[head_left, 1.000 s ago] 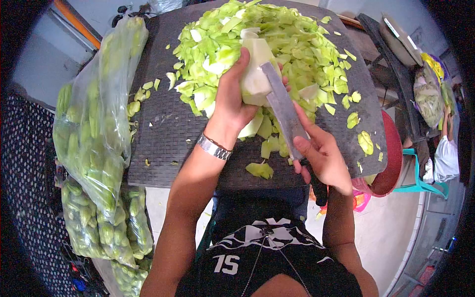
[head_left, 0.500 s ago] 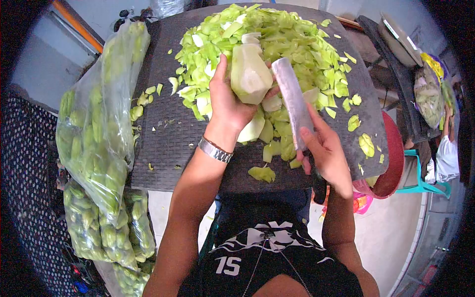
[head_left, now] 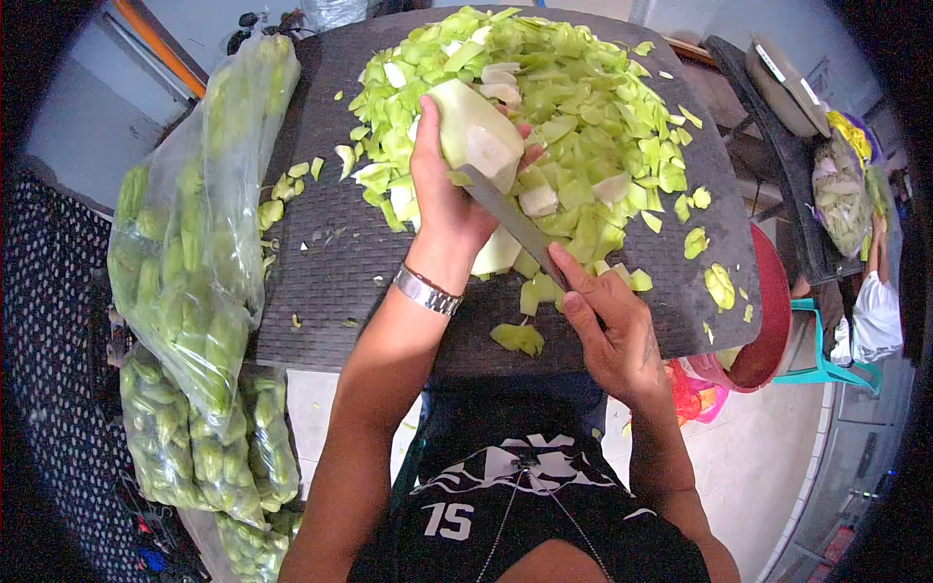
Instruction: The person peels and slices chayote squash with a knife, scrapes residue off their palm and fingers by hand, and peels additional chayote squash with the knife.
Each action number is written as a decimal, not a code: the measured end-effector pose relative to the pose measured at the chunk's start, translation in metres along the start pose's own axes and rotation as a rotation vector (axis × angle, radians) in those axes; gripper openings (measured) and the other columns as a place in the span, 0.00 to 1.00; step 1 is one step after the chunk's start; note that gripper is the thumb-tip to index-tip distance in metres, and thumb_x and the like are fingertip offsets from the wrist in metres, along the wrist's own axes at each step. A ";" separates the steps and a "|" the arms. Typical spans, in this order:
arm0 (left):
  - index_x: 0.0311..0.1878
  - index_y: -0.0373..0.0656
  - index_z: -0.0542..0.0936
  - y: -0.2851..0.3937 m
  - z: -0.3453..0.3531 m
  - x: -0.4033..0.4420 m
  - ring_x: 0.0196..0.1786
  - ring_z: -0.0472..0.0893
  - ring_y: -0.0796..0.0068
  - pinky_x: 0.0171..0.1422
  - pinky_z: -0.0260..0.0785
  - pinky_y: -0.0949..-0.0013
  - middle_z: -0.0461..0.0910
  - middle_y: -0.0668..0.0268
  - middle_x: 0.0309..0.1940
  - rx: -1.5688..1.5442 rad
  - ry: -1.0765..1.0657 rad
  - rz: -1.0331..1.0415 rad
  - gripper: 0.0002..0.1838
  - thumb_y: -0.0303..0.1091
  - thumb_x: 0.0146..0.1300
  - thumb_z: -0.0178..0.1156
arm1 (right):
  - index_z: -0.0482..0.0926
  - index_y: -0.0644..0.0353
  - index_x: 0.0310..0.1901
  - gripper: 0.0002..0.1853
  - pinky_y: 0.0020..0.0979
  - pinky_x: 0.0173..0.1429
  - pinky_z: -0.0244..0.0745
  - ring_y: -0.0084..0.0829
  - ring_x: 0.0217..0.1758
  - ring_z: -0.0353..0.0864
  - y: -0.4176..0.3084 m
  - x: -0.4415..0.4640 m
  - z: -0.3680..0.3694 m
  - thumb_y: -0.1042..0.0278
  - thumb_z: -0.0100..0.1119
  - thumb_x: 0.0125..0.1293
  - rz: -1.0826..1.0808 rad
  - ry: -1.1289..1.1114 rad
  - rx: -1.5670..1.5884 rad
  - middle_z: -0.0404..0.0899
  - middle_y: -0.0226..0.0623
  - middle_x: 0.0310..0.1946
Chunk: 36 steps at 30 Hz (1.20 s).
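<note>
My left hand (head_left: 442, 189), with a metal watch at the wrist, cradles a peeled, pale fruit that looks like a green papaya (head_left: 478, 136). Its flat-cut facets face me. In my right hand (head_left: 607, 325) is a long knife (head_left: 515, 222), its blade turned nearly edge-on. The tip end of the blade lies at the fruit's lower edge, close to my left palm; whether it cuts in is unclear. A small green sliver shows by the tip. Behind and below the fruit spreads a large heap of green peelings (head_left: 583, 107) on the dark woven-pattern table (head_left: 321, 262).
Clear plastic bags (head_left: 185, 243) full of green produce stand along the table's left side. At the right are a red tub (head_left: 768, 311), a teal stool (head_left: 826, 355) and a dark shelf with a basin (head_left: 782, 83). Another person's arm and white sleeve (head_left: 878, 316) show at far right.
The fruit has tilted and moved slightly up and left. My right hand has brought the knife left and down against the fruit's lower edge, turning the blade from broadside to nearly edge-on.
</note>
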<state>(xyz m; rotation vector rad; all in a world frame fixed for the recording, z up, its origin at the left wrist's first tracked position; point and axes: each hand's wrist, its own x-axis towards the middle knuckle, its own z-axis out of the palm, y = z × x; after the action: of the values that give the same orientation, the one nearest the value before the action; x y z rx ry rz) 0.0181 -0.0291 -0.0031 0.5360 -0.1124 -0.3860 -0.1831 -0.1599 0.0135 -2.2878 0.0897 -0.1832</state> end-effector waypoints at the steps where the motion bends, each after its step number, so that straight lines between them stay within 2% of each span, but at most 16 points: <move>1: 0.65 0.48 0.75 0.000 0.001 0.000 0.54 0.84 0.49 0.60 0.79 0.41 0.82 0.55 0.51 0.008 0.003 0.017 0.34 0.68 0.75 0.49 | 0.77 0.44 0.73 0.24 0.41 0.46 0.77 0.41 0.35 0.79 -0.001 -0.001 0.001 0.62 0.60 0.77 0.006 0.009 -0.002 0.77 0.45 0.32; 3: 0.63 0.45 0.75 -0.001 0.003 -0.001 0.52 0.84 0.53 0.56 0.80 0.46 0.81 0.58 0.49 0.025 0.007 0.052 0.35 0.70 0.74 0.50 | 0.77 0.44 0.73 0.24 0.41 0.45 0.77 0.40 0.34 0.79 -0.001 -0.001 0.002 0.62 0.60 0.77 0.007 0.024 -0.001 0.77 0.44 0.31; 6: 0.67 0.50 0.74 -0.003 -0.002 0.002 0.53 0.84 0.49 0.61 0.79 0.43 0.82 0.54 0.52 -0.030 0.004 0.014 0.33 0.68 0.76 0.48 | 0.77 0.44 0.73 0.24 0.41 0.43 0.77 0.40 0.33 0.79 0.004 0.000 0.005 0.61 0.60 0.78 -0.017 0.033 0.007 0.76 0.43 0.30; 9: 0.68 0.49 0.74 -0.009 0.008 -0.007 0.54 0.84 0.50 0.63 0.79 0.45 0.82 0.55 0.52 -0.055 0.020 -0.041 0.34 0.69 0.77 0.47 | 0.76 0.44 0.73 0.24 0.42 0.41 0.77 0.39 0.33 0.79 0.016 0.005 0.005 0.61 0.60 0.78 -0.049 0.044 -0.008 0.76 0.43 0.30; 15: 0.65 0.46 0.75 -0.010 0.010 -0.007 0.54 0.84 0.53 0.61 0.79 0.47 0.82 0.57 0.51 0.000 0.047 0.071 0.34 0.68 0.77 0.46 | 0.74 0.39 0.75 0.25 0.42 0.38 0.77 0.40 0.30 0.78 0.011 0.003 0.010 0.60 0.59 0.78 -0.014 0.132 -0.105 0.75 0.44 0.30; 17: 0.63 0.44 0.75 -0.008 0.011 -0.007 0.52 0.83 0.58 0.59 0.78 0.54 0.81 0.60 0.49 -0.008 0.037 0.078 0.32 0.65 0.79 0.47 | 0.73 0.36 0.76 0.26 0.42 0.37 0.77 0.40 0.29 0.78 0.005 0.002 0.015 0.60 0.59 0.78 0.035 0.170 -0.128 0.74 0.44 0.30; 18: 0.62 0.43 0.75 -0.008 0.012 -0.007 0.50 0.83 0.60 0.58 0.78 0.57 0.80 0.61 0.49 -0.012 0.029 0.082 0.31 0.63 0.79 0.48 | 0.76 0.40 0.73 0.23 0.40 0.34 0.76 0.38 0.27 0.77 0.005 0.001 0.019 0.59 0.58 0.79 -0.002 0.206 -0.116 0.74 0.43 0.29; 20: 0.61 0.43 0.76 -0.006 0.011 -0.006 0.51 0.83 0.59 0.59 0.77 0.55 0.81 0.61 0.49 0.013 0.017 0.087 0.29 0.62 0.79 0.49 | 0.81 0.48 0.67 0.18 0.36 0.29 0.73 0.33 0.24 0.75 0.007 0.001 0.027 0.57 0.55 0.81 -0.074 0.279 -0.098 0.74 0.39 0.28; 22: 0.61 0.43 0.76 -0.004 0.010 -0.005 0.53 0.83 0.58 0.60 0.77 0.53 0.81 0.60 0.50 -0.006 0.025 0.071 0.28 0.60 0.79 0.50 | 0.81 0.54 0.56 0.16 0.32 0.25 0.69 0.27 0.20 0.73 0.010 0.002 0.023 0.53 0.51 0.83 0.336 0.084 0.407 0.74 0.34 0.28; 23: 0.61 0.43 0.76 -0.003 0.011 -0.005 0.53 0.83 0.57 0.60 0.77 0.51 0.81 0.60 0.50 -0.037 0.039 0.052 0.27 0.59 0.79 0.50 | 0.81 0.58 0.50 0.18 0.30 0.22 0.67 0.24 0.19 0.72 0.011 0.002 0.020 0.52 0.49 0.84 0.539 -0.022 0.657 0.73 0.32 0.27; 26: 0.62 0.43 0.76 -0.003 0.008 -0.005 0.54 0.83 0.54 0.62 0.76 0.48 0.82 0.59 0.52 -0.092 0.053 -0.003 0.25 0.56 0.79 0.52 | 0.74 0.57 0.42 0.20 0.25 0.19 0.62 0.18 0.16 0.68 0.010 0.011 0.008 0.49 0.44 0.86 0.434 0.064 0.745 0.72 0.26 0.25; 27: 0.62 0.43 0.76 -0.003 0.006 -0.004 0.55 0.83 0.53 0.62 0.76 0.47 0.82 0.58 0.53 -0.102 0.051 -0.022 0.25 0.54 0.78 0.52 | 0.74 0.58 0.47 0.18 0.26 0.19 0.64 0.19 0.15 0.69 0.013 0.012 0.005 0.51 0.44 0.86 0.424 0.057 0.744 0.72 0.26 0.24; 30: 0.67 0.44 0.75 -0.002 0.003 -0.002 0.59 0.83 0.52 0.69 0.73 0.46 0.83 0.55 0.58 -0.076 0.044 -0.074 0.27 0.55 0.76 0.53 | 0.74 0.60 0.48 0.16 0.28 0.20 0.67 0.20 0.15 0.71 0.013 0.011 -0.003 0.54 0.44 0.86 0.347 -0.023 0.583 0.74 0.28 0.22; 33: 0.66 0.44 0.76 0.000 0.008 -0.001 0.60 0.83 0.52 0.70 0.73 0.49 0.83 0.53 0.59 -0.086 0.092 -0.063 0.28 0.55 0.76 0.53 | 0.74 0.62 0.48 0.15 0.31 0.22 0.70 0.23 0.16 0.75 -0.004 0.007 -0.013 0.58 0.45 0.85 0.323 -0.078 0.441 0.79 0.33 0.22; 36: 0.66 0.43 0.77 0.001 0.002 0.002 0.60 0.83 0.55 0.70 0.73 0.52 0.84 0.55 0.58 -0.028 0.045 -0.108 0.27 0.54 0.76 0.55 | 0.74 0.62 0.46 0.13 0.31 0.24 0.73 0.26 0.18 0.79 -0.006 0.004 -0.016 0.61 0.46 0.84 0.294 -0.116 0.283 0.81 0.36 0.21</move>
<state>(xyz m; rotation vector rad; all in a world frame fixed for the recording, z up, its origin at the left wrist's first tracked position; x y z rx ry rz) 0.0199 -0.0299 -0.0009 0.5237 -0.0345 -0.4800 -0.1816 -0.1687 0.0290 -1.9710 0.3178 0.0854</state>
